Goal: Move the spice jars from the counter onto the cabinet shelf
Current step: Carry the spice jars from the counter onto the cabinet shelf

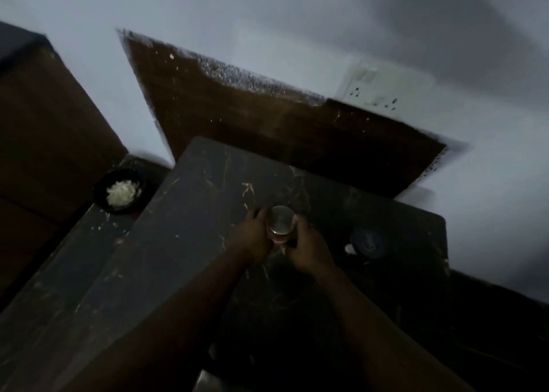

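Note:
A small spice jar with a round silver lid (280, 221) stands on the dark marble counter (178, 243) near its middle. My left hand (252, 237) grips the jar from its left side, and my right hand (306, 246) grips it from the right and front. Both sets of fingers curl round the jar's body, which is mostly hidden. The scene is dim and slightly blurred. No cabinet shelf interior shows.
A black bowl of chopped white food (120, 191) sits on a lower ledge at the left. A dark round bluish object (370, 241) lies on the counter right of my hands. Brown cabinet (44, 130) at left, brown wall panel (267, 130) behind, wall socket (386, 86) above it.

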Demonstrator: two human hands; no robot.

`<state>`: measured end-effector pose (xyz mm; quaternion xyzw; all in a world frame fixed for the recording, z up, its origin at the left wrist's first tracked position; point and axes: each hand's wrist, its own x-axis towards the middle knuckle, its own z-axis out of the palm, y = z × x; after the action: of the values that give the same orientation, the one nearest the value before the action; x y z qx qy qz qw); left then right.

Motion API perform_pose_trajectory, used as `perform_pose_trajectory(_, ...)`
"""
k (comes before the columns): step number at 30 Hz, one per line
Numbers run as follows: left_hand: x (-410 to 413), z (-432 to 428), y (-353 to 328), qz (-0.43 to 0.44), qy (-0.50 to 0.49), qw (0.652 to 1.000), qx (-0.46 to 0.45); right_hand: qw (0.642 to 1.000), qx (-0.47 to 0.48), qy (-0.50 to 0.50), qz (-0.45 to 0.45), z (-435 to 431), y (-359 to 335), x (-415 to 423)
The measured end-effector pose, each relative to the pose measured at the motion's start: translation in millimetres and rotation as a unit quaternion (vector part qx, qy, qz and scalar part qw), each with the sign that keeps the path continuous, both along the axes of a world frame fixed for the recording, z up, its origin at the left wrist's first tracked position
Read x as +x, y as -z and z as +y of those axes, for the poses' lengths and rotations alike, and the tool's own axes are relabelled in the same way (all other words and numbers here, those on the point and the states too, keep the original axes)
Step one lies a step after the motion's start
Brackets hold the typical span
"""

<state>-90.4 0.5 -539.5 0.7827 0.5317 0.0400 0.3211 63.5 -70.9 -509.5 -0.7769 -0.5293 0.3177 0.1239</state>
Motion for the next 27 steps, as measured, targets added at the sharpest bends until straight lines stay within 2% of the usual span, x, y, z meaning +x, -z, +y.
perform_pose_trajectory(10,11.3,10.1,11.0,-0.069,-0.01,0.998,0.013,0.997,0.068,0.04,0.019,-3.4,21.3,-4.8)
perform_pose_trajectory(13,6.0,2.7,-8.5,-0.142,-0.06,0.988,0.005,0.991,0.117,0.051,0.031,-7.5,8.2,-10.0)
perform_pose_trajectory(17,0.5,-5.4,-42.7,-0.257,-0.126,0.957,0.048,0.976,0.21,0.047,0.032,-11.4,-16.5,-21.5)
perform_pose_trajectory(22,-6.9,0.5,-118.1,-0.348,-0.136,0.916,0.143,0.946,0.319,0.038,0.038,3.2,-76.6,-37.1)
perform_pose_trajectory(27,-15.8,22.8,-224.7,-0.444,-0.135,0.852,0.24,0.871,0.487,0.037,0.056,37.8,-184.7,-54.4)
